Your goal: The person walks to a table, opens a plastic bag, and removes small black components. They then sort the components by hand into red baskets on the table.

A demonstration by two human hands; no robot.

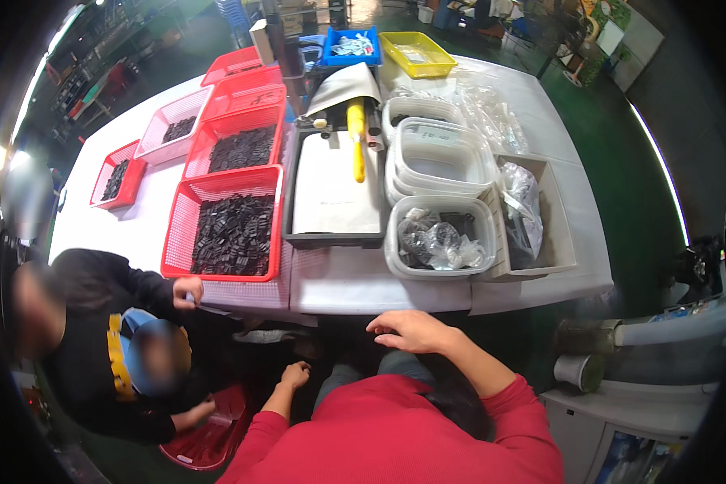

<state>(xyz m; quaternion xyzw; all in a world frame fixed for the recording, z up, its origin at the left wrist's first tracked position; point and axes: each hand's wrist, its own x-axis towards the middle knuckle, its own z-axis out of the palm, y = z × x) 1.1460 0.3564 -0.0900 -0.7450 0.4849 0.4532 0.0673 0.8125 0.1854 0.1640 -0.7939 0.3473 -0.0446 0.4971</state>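
Note:
My right hand (411, 330) hovers at the table's front edge, over my lap, its fingers loosely spread and nothing visible in them. Lower and to the left, my left hand (296, 374) hangs beside my leg, fingers slightly bent, with no held thing visible. Nearest to the right hand stands a clear plastic tub (441, 270) with crumpled plastic bags (440, 242) and dark pieces inside. Left of it a black tray (335, 239) bears a white sheet (335, 202) and a yellow-handled tool (357, 141). Neither hand touches these.
Red baskets (169, 242) of small black parts line the table's left side. Stacked clear tubs (444, 157), a grey box (557, 218) with a bag, a blue bin (328, 58) and a yellow tray (419, 56) stand beyond. A co-worker (97, 355) sits at left, beside a red bin (206, 444).

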